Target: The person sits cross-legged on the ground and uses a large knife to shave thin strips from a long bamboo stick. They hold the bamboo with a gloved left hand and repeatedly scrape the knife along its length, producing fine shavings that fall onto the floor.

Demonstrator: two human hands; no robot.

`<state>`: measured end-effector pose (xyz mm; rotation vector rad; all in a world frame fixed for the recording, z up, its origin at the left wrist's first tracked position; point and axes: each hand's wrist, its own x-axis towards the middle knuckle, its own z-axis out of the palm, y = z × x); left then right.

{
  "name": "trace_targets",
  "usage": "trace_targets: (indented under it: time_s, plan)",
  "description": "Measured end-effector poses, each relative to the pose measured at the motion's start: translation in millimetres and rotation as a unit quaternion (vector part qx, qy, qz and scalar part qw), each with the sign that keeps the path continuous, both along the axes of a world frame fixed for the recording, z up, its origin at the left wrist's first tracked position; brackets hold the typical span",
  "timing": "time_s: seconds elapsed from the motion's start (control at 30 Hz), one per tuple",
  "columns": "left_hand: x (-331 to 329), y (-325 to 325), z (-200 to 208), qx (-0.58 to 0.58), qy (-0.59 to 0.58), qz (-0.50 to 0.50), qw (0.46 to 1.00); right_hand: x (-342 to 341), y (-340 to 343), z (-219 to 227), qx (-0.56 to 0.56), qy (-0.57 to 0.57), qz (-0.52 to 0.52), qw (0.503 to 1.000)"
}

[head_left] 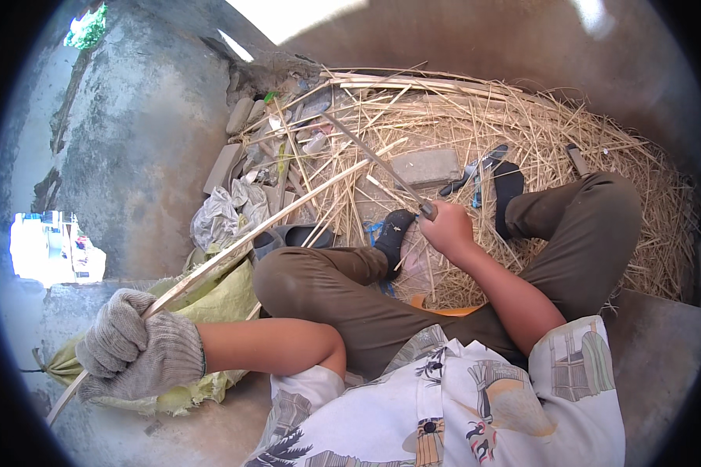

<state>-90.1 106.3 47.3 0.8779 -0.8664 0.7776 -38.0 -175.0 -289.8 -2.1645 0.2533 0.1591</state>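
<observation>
My left hand, in a grey knitted glove, is closed around a long pale bamboo strip at the left. The strip slants up and to the right past my bent knee. My bare right hand grips the handle of a long, narrow-bladed knife, held over the middle between my legs. Its blade points up and to the left. In this view the blade crosses the strip near the strip's far end; I cannot tell whether they touch.
Thin shavings and strips cover the floor ahead and to the right. A brick-like block lies beyond my feet, near a sandal. Dark footwear, crumpled plastic and a yellow-green sack are on the left, by a wall.
</observation>
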Motion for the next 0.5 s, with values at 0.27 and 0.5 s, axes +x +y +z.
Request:
trace_targets:
  time_s: [0.27, 0.5]
  plan:
    - [-17.6, -0.1, 5.6, 0.005, -0.039, -0.04, 0.998, 2.8, -4.0, -8.8, 0.004, 0.079, -0.055, 0.995]
    - [2.6, -26.6, 2.4, 0.007, 0.001, -0.071, 0.997, 0.2, -2.1, -14.2, 0.001, 0.101, -0.055, 0.993]
